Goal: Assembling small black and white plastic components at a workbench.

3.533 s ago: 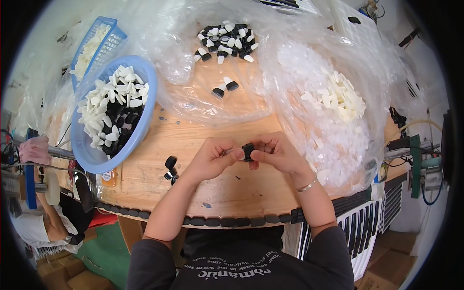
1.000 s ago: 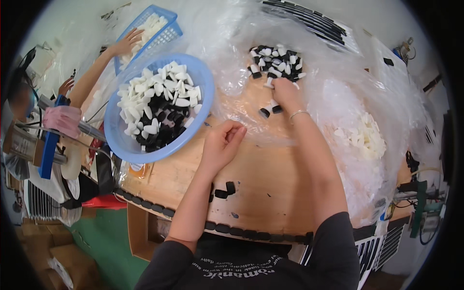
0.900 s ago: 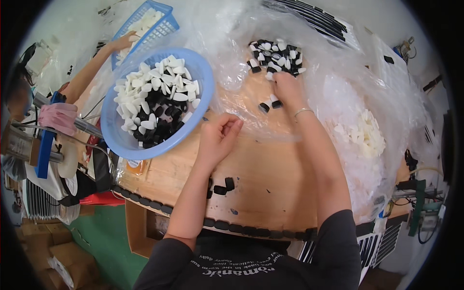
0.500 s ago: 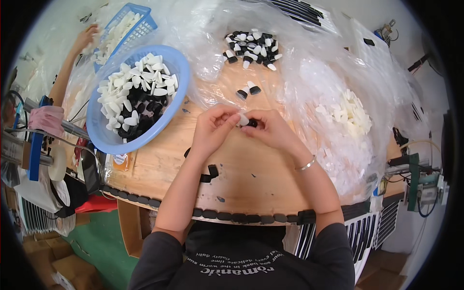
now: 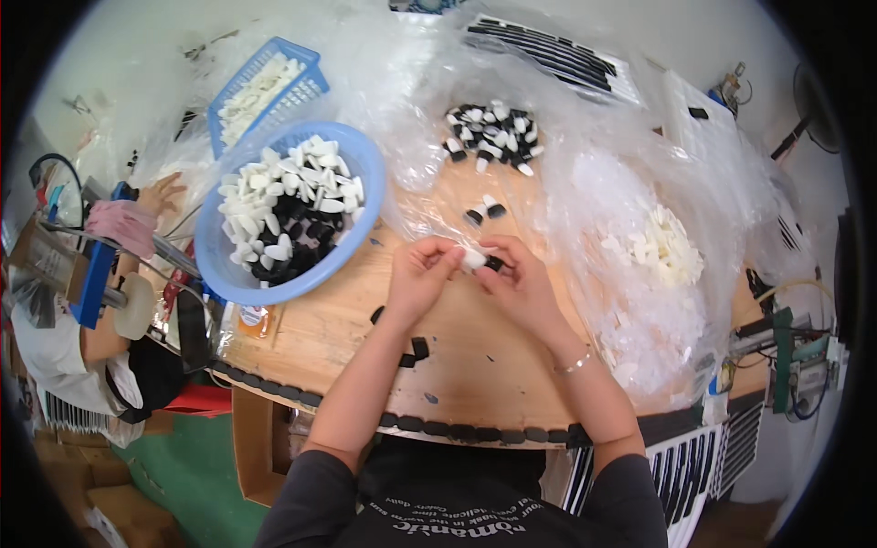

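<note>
Wears a dark T-shirt [image 5: 585,528], charcoal shading to near black, matt in its cloth. Carries pale grey lettering [image 5: 498,529] across the front: small, thin lines bent into arcs, with one bigger, bolder line nearest the lower edge of the head view. Has short sleeves, the left sleeve [image 5: 315,484] and the right sleeve [image 5: 630,484] alike in colour, plain, loose at the hem, reaching down to about the elbow. Shows bare forearms [image 5: 354,384] below the hems. Bears a slim, shiny, silver-coloured bracelet [image 5: 575,363] on the right wrist. Has a bare left hand [image 5: 422,277] and a bare right hand [image 5: 523,281].
</note>
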The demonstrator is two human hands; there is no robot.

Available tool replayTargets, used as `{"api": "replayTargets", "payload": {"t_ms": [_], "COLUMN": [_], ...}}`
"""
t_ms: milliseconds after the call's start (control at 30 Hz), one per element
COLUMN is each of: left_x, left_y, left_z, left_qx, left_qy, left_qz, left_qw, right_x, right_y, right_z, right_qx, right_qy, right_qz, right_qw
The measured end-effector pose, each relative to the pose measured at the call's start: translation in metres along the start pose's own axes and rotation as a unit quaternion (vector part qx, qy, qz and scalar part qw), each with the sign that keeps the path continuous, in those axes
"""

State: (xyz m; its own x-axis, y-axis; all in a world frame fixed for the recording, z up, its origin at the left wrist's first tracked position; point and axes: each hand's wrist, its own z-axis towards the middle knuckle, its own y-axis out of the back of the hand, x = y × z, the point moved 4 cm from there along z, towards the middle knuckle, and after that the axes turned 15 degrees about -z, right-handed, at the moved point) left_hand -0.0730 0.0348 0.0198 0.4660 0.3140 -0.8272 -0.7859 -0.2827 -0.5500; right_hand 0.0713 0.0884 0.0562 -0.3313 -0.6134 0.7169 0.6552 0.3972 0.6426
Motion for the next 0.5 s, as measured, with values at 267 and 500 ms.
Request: {"api": "replayTargets", "payload": {"t_ms": [267, 500], "left_x": [-0.016, -0.062], "left_y": [0.011, 0.056], "left_z": [0.009, -0.041], "left_qx": [0.022, -0.026], "left_qy": [0.02, -0.003], "left_qz": [0.11, 0.363], "left_qw": [0.994, 0.932], "right_x": [-0.022, -0.079], "right_y": [-0.013, 0.037], "right_z": [0.015, 0.056], "right_qx": [0.02, -0.094], "right_qy": [-0.093, -0.073], "right_qz": [0.305, -0.25], "right_qw": [0.948, 0.961]}}
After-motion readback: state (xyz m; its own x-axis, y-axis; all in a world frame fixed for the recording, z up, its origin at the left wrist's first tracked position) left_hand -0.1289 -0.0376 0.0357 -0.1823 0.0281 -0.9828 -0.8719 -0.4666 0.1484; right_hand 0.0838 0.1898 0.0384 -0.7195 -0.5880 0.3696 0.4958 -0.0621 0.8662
